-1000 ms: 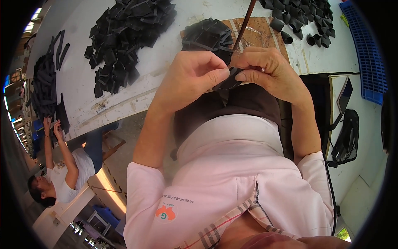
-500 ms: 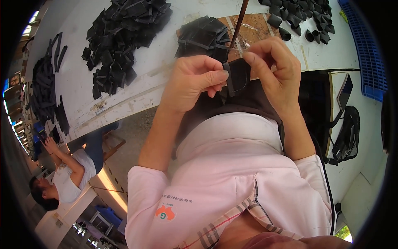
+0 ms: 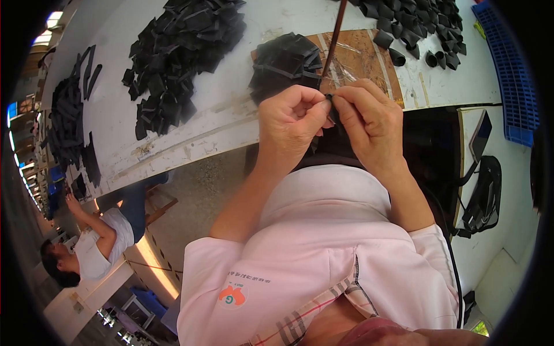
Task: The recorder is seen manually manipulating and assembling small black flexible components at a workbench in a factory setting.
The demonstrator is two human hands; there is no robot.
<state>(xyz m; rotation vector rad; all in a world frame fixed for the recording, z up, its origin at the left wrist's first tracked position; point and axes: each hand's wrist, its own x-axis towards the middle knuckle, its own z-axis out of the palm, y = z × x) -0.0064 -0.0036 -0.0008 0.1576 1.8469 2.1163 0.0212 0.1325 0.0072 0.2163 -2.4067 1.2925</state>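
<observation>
Between my two hands is a small black fabric piece (image 3: 338,122), drawn together and mostly covered by my fingers. My left hand (image 3: 293,121) pinches one side of it with thumb and forefinger. On the other side, my right hand (image 3: 371,120) grips it the same way, and the fingertips of both hands nearly meet. Just beyond them, a stack of flat black pieces (image 3: 285,60) lies partly on a brown board (image 3: 369,63) at the table's front edge. A thin dark rod (image 3: 336,37) rises from the board close to my fingers.
A large heap of black pieces (image 3: 182,49) covers the table's left middle, with black strips (image 3: 63,118) farther left. Black tube-shaped pieces (image 3: 412,26) lie at the back right, beside a blue plastic crate (image 3: 511,81). Another person (image 3: 104,245) sits at lower left.
My hands have come closer together. The black piece, spread flat between them before, is now folded or bunched at my fingertips, and its edge strip no longer shows clearly.
</observation>
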